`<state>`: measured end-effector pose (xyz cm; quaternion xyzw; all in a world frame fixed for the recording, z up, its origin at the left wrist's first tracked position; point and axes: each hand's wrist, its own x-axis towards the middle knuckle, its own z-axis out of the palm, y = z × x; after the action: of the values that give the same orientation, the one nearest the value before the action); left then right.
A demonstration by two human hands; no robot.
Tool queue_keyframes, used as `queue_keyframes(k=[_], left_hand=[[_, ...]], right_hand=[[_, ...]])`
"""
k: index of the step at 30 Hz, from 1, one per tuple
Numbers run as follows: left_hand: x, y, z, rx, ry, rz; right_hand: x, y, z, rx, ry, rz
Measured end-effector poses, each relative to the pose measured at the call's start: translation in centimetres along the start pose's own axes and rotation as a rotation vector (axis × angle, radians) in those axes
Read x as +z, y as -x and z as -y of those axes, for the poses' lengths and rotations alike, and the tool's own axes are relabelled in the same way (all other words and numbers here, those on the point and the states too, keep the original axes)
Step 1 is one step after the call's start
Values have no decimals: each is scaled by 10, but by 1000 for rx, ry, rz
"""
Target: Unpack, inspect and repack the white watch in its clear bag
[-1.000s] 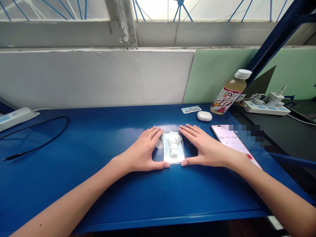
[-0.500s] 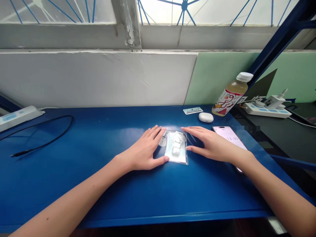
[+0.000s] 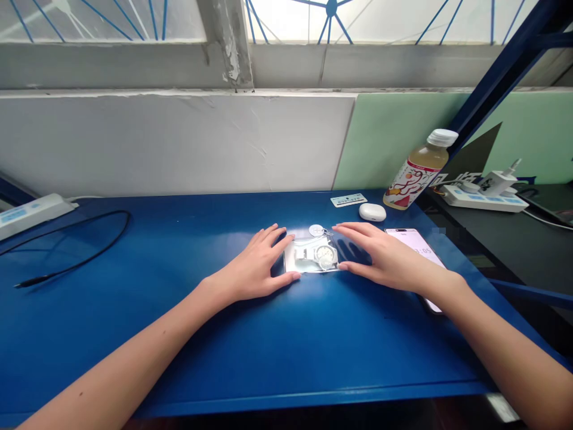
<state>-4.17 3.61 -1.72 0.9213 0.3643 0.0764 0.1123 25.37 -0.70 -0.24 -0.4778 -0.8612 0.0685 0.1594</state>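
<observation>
On the blue desk (image 3: 250, 352), a clear packet (image 3: 290, 263) lies flat, apparently squared up already, a white watch (image 3: 324, 255) in or on it, between the left hand (image 3: 250, 263) and right hand (image 3: 385, 255), both unclenched and spread at its ends, with nothing lifted.

One left hand (image 3: 253, 263) and one right hand (image 3: 387, 258) are counted, along with one clear packet (image 3: 290, 260), one watch (image 3: 324, 255) and one round tag (image 3: 316, 230). One card (image 3: 348, 200), one white case (image 3: 372, 211), one phone (image 3: 408, 239), one bottle (image 3: 414, 176) and one black cable (image 3: 33, 282) are numbered on one blue table (image 3: 250, 346). One left power strip (image 3: 38, 216) and one right power strip (image 3: 483, 200) are also seen (small plugs (image 3: 495, 182) on the latter cannot be reliably counted).
</observation>
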Motion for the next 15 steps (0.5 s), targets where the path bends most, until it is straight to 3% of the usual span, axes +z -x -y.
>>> queue_keyframes(k=[4,15], left_hand=[[0,0,-2,2,-13,28],[1,0,0,2,-27,60]], right_hand=[[3,0,-1,3,-40,85],[3,0,-3,86,-108,138]])
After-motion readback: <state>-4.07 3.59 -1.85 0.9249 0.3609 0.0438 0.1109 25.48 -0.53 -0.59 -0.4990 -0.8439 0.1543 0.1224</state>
